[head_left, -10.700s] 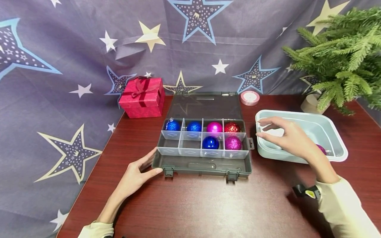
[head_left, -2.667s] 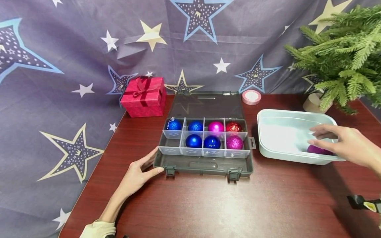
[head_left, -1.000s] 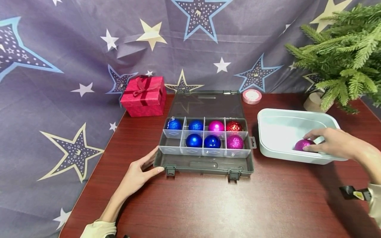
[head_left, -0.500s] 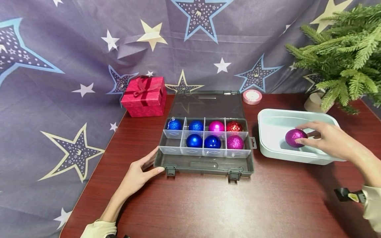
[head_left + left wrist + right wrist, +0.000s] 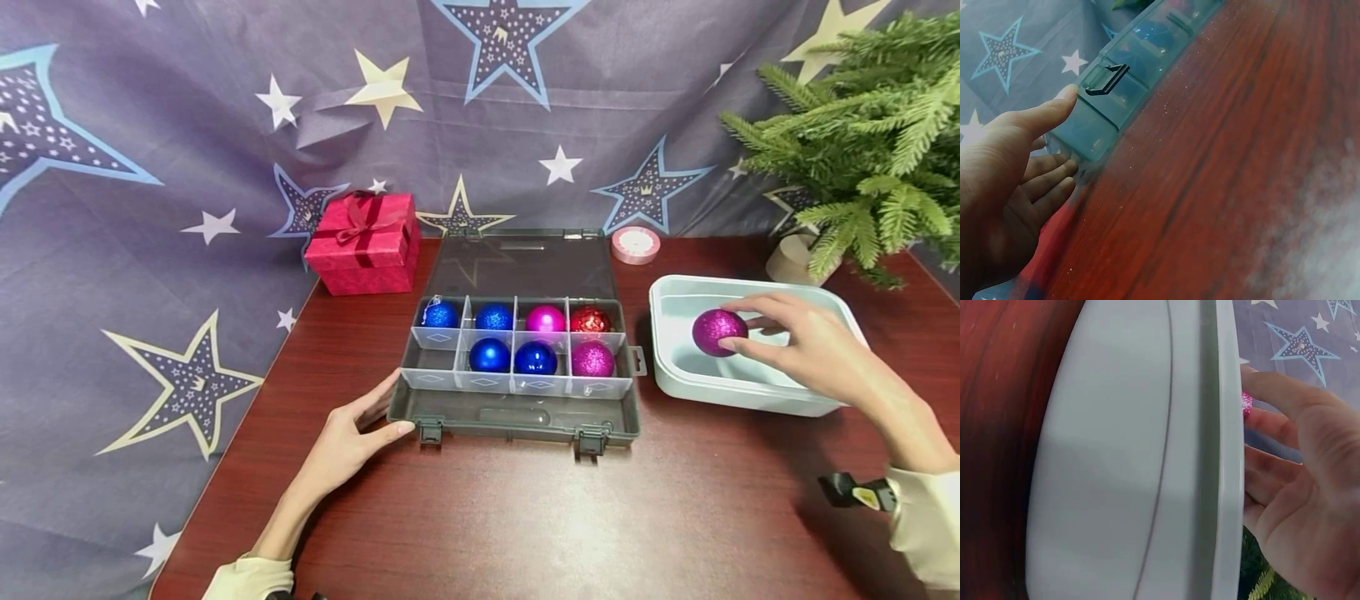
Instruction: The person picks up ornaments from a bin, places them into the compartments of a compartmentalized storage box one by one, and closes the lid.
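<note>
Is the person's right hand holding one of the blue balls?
No, the ball pinched in the right hand is glittery magenta.

No text, label, brand, number or sign can be read

I see the left forearm (image 5: 288, 512) rise obliquely from the lower left, its pale cream sleeve (image 5: 247, 579) ending before the wrist. At its end, the left hand (image 5: 341, 442) is low, the thumb spread apart from the fingers, which are nearly straight, only slightly bent. On my other side, the right forearm (image 5: 903, 425) comes from the right edge, slanting forward and inward. The right hand (image 5: 813, 346) is higher, its thumb and index finger curved into a holding pinch.
</note>
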### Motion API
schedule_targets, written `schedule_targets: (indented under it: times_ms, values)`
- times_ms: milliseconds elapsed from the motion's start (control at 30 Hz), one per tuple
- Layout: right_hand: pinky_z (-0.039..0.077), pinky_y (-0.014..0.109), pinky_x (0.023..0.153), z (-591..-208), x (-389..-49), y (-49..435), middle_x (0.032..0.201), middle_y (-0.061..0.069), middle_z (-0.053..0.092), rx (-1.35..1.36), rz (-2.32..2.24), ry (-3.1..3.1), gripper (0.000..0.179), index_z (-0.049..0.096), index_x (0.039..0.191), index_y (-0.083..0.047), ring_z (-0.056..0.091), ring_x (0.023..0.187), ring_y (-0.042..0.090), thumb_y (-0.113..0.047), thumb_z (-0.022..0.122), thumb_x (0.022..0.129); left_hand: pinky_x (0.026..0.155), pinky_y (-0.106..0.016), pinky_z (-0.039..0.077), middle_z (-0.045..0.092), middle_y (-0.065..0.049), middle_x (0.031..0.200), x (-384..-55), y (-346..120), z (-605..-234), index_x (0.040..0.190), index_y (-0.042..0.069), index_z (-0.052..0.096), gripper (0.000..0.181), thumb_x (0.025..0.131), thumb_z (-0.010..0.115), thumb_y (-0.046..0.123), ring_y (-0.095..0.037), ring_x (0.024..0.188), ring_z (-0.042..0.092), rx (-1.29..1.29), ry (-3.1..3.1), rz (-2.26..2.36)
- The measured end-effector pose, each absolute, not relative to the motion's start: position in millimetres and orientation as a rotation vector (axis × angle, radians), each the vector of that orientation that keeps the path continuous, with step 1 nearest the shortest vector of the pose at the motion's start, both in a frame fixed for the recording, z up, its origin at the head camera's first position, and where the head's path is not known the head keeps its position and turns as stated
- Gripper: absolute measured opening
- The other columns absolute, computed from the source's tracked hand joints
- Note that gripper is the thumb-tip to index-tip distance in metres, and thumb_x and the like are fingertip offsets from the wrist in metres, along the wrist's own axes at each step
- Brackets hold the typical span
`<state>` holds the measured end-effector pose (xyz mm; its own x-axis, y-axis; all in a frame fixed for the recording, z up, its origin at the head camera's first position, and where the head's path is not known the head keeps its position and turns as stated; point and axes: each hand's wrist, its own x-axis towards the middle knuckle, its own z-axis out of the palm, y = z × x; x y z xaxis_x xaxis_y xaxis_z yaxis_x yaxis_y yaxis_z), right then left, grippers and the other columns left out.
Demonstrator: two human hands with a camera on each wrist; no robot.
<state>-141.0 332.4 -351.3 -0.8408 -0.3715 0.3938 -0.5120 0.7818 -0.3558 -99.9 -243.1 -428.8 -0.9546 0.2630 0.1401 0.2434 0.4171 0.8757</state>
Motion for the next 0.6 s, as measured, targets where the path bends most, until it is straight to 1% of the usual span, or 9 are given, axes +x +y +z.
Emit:
schedule_targets:
  times_ms: [133, 267, 367, 467, 600]
  values:
    - [0.046, 0.013, 0.076, -349, -140, 323, 0.119, 0.009, 0.071, 0.656, 0.64, -2.668, 0.046, 0.073, 0.125, -0.013, 0.068, 0.091, 0.012, -0.012, 0.088, 0.082, 0.101, -0.018, 0.047, 0.063, -0.01, 0.14, -100, -244, -429, 0.155, 0.023, 0.05, 0.074, 0.09, 0.084, 0.017, -0.024, 0.126, 0.061, 0.47, 2.631, 1.614]
    - [0.046, 0.018, 0.077, -347, -140, 315, 0.123, 0.008, 0.07, 0.647, 0.647, -2.668, 0.047, 0.072, 0.127, -0.014, 0.067, 0.093, 0.018, -0.013, 0.088, 0.083, 0.101, -0.018, 0.047, 0.062, -0.01, 0.14, -100, -244, -429, 0.155, 0.023, 0.05, 0.073, 0.09, 0.084, 0.017, -0.024, 0.126, 0.061, 0.464, 2.625, 1.62]
    - [0.045, 0.019, 0.078, -344, -140, 309, 0.126, 0.007, 0.069, 0.623, 0.681, -2.679, 0.047, 0.072, 0.128, -0.014, 0.069, 0.095, 0.023, -0.014, 0.087, 0.084, 0.101, -0.018, 0.047, 0.062, -0.01, 0.141, -100, -244, -429, 0.155, 0.023, 0.05, 0.073, 0.09, 0.084, 0.017, -0.024, 0.126, 0.061, 0.461, 2.621, 1.624]
    - [0.046, 0.022, 0.078, -341, -140, 303, 0.127, 0.008, 0.068, 0.595, 0.717, -2.698, 0.046, 0.071, 0.129, -0.014, 0.07, 0.099, 0.03, -0.015, 0.086, 0.086, 0.101, -0.019, 0.047, 0.062, -0.01, 0.141, -100, -243, -429, 0.155, 0.022, 0.05, 0.073, 0.09, 0.083, 0.017, -0.023, 0.126, 0.061, 0.465, 2.618, 1.628]
    - [0.045, 0.023, 0.079, -338, -143, 296, 0.125, 0.006, 0.068, 0.591, 0.758, -2.693, 0.046, 0.071, 0.13, -0.014, 0.069, 0.101, 0.03, -0.015, 0.085, 0.087, 0.101, -0.018, 0.047, 0.062, -0.01, 0.141, -100, -243, -429, 0.155, 0.023, 0.051, 0.073, 0.09, 0.083, 0.017, -0.023, 0.126, 0.061, 0.463, 2.62, 1.624]
